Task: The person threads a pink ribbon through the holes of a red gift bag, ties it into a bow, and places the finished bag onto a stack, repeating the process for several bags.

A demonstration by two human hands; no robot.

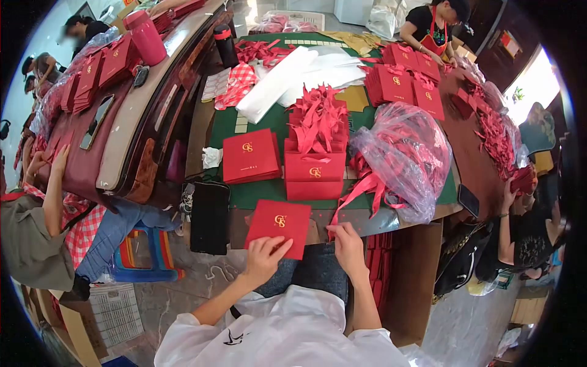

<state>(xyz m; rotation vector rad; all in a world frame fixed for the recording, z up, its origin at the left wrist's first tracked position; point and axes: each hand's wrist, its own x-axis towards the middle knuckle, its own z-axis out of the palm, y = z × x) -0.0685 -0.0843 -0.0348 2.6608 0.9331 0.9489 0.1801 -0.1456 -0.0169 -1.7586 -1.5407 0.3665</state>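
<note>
My left hand (266, 260) grips the lower edge of a flat red gift bag (281, 215) with a gold logo, held over the table's front edge. Its thumb is hidden. The fingers of my right hand (350, 249) pinch the end of a red ribbon (346, 207), which runs up towards a clear plastic bag (422, 156) full of red ribbons. Just beyond my left hand lies a stack of flat red gift bags (249, 158). A row of red bags (313, 186) with ribbons piled on top stands in the middle of the table.
White sheets (281, 82) and a dark bottle (226, 46) lie farther back. A black pouch (210, 217) hangs at the front left corner; a phone (469, 200) rests at the right. Co-workers sit on both sides, and one in a red apron (435, 40) works across the table.
</note>
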